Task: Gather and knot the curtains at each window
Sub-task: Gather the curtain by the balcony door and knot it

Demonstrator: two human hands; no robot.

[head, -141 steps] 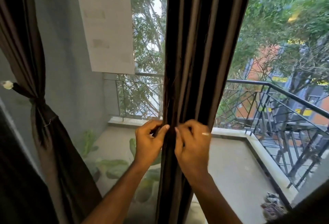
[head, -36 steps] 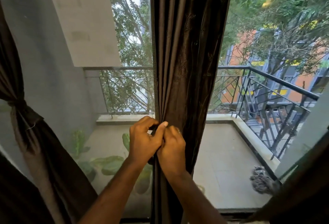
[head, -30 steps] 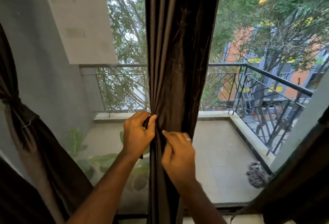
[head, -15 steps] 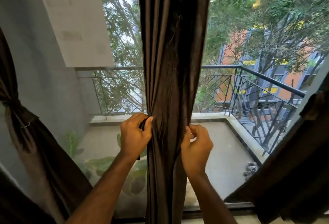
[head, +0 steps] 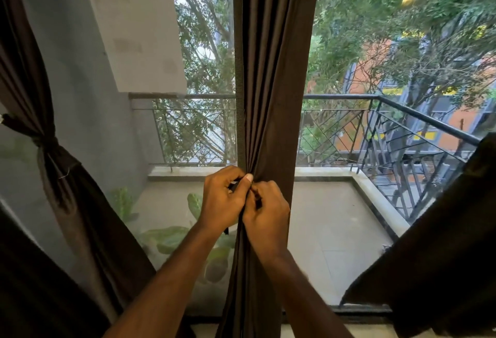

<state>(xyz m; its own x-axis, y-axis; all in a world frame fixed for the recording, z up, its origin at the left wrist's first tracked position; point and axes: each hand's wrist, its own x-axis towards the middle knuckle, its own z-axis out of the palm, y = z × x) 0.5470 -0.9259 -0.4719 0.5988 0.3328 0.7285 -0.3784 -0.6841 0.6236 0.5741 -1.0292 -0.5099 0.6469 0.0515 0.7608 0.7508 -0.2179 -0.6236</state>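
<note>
Curtain folds, dark brown curtain [head: 271,74], hang down the middle of the window, pinched together at sill height. The left hand [head: 221,199] and right hand [head: 267,213] touch, both with fingers curled round the gathered cloth. A tied curtain [head: 51,150] hangs far left.

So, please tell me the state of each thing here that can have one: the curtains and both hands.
middle curtain: hanging straight, bunched at hand height, not knotted
left curtain: gathered and tied at its middle
right curtain: pulled aside, tie not visible
left hand: pinches the middle curtain's folds
right hand: fingers curled on the same folds, touching the left hand
</note>
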